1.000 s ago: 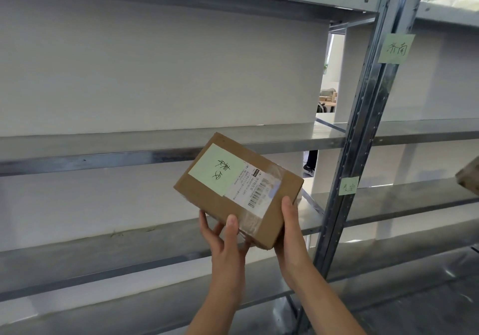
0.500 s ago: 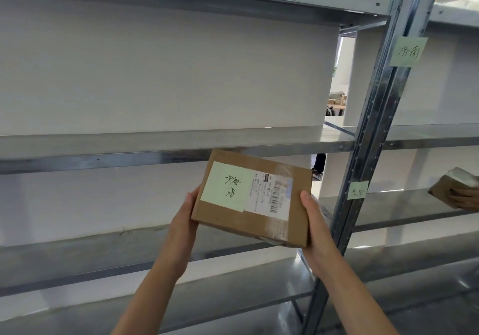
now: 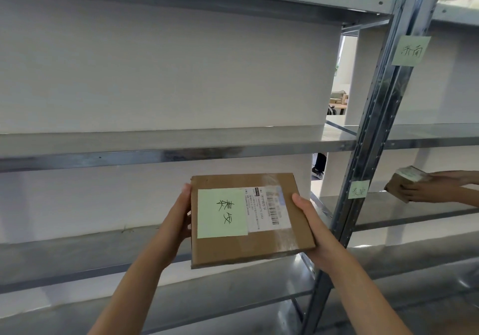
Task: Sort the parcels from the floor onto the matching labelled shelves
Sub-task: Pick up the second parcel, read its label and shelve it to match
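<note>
- Since the earlier frames, the parcel (image 3: 248, 220) has been turned from a tilted pose to nearly square with the view, and the left hand (image 3: 178, 218) has been shifted from beneath it to its left edge.
- The parcel, a flat brown cardboard box, is held in the air in front of the metal shelving (image 3: 166, 150), between the middle shelf and the one below, touching neither.
- The left hand is closed against the parcel's left edge, with the thumb at the upper left corner and the fingers hidden behind the box.
- The right hand (image 3: 315, 233) is clamped on the right edge, the thumb laid on the top face beside the barcode and the fingers wrapped underneath.
- A pale green note (image 3: 222, 213) with handwritten characters is stuck on the parcel's top face, just beside a white shipping label (image 3: 268, 210) under clear tape.
- Two green shelf tags are fixed to the upright post (image 3: 373, 137): an upper tag (image 3: 411, 50) and a lower tag (image 3: 358, 189).
- At the right edge, a second parcel (image 3: 404, 182) is gripped by another person's hands (image 3: 425, 187) over the neighbouring shelf; whether it touches that shelf cannot be told.
</note>
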`<action>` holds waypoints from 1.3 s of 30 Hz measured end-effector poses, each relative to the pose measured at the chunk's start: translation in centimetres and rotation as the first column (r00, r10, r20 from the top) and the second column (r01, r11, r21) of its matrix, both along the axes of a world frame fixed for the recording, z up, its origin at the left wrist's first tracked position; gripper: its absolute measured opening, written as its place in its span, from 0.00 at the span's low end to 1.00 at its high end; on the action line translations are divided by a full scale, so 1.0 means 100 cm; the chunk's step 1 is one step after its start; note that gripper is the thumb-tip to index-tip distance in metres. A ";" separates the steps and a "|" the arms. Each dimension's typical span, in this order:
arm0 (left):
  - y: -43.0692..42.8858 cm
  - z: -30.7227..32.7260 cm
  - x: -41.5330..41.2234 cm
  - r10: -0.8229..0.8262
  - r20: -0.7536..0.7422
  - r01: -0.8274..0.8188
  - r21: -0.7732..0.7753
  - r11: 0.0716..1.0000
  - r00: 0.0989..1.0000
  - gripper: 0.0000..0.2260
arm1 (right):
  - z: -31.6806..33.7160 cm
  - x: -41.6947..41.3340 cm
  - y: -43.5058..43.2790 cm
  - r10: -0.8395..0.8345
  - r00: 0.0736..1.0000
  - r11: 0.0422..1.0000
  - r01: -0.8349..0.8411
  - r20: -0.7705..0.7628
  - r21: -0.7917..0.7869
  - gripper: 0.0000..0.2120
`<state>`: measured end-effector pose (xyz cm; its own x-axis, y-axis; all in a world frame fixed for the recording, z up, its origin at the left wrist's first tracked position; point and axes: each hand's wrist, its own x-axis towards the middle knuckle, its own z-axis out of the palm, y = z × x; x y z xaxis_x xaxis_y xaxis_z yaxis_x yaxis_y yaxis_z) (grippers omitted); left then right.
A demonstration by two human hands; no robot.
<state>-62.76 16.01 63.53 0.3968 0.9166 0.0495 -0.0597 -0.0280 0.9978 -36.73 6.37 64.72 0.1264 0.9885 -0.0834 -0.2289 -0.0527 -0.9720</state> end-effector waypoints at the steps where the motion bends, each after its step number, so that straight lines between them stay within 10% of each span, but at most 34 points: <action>1: 0.000 -0.002 -0.003 -0.011 -0.018 0.011 0.004 1.000 1.000 0.49 | 0.002 0.000 0.000 -0.008 1.000 1.000 0.008 0.013 0.000 0.21; 10: -0.002 0.012 -0.003 0.089 0.083 -0.092 0.031 0.995 0.993 0.22 | 0.033 0.011 0.019 -0.071 0.990 0.996 0.065 0.120 0.055 0.21; 22: -0.016 0.020 0.023 0.279 0.509 -0.320 -0.007 0.947 0.814 0.22 | 0.028 -0.042 0.046 -0.219 0.960 0.895 0.127 0.174 0.429 0.22; 39: -0.084 0.004 0.039 0.453 0.144 -0.473 0.160 0.867 0.880 0.38 | 0.034 -0.070 0.029 -0.056 0.985 0.966 0.095 -0.165 0.239 0.22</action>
